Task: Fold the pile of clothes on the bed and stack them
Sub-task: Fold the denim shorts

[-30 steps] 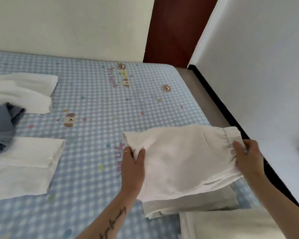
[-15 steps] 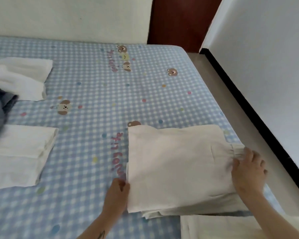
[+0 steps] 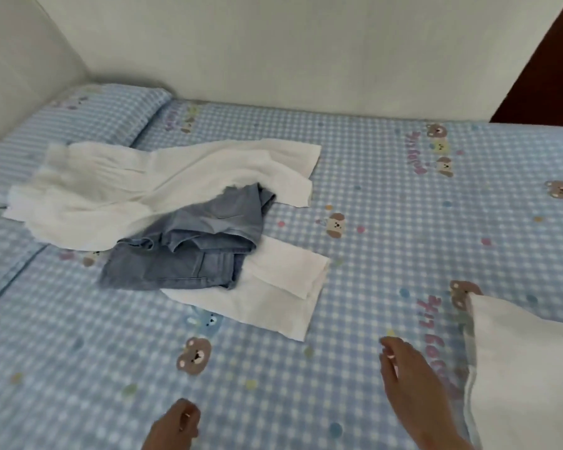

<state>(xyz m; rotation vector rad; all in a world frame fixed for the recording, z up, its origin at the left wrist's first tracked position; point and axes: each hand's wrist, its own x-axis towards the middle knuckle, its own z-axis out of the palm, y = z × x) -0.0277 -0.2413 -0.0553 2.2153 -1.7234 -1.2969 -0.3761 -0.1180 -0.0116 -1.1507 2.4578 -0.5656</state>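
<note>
An unfolded pile lies mid-bed: a rumpled white garment (image 3: 117, 196) at the back, blue denim shorts (image 3: 189, 251) on top in the middle, and a flat white garment (image 3: 273, 297) under their near edge. The folded white stack (image 3: 527, 368) sits at the right edge of view. My left hand (image 3: 176, 427) hovers low over the sheet with loosely curled fingers, holding nothing. My right hand (image 3: 410, 381) is stretched out flat above the sheet, just left of the folded stack, empty, fingers pointing toward the pile.
The bed (image 3: 371, 222) has a blue checked sheet with bear prints. A matching pillow (image 3: 88, 118) lies at the back left. A pale wall (image 3: 306, 53) borders the far side, and a dark brown door (image 3: 553, 76) shows at the top right.
Both hands let go of the folded white garment, now left on the stack at the right. The view swung left to the unfolded pile, and both hands moved left, empty.
</note>
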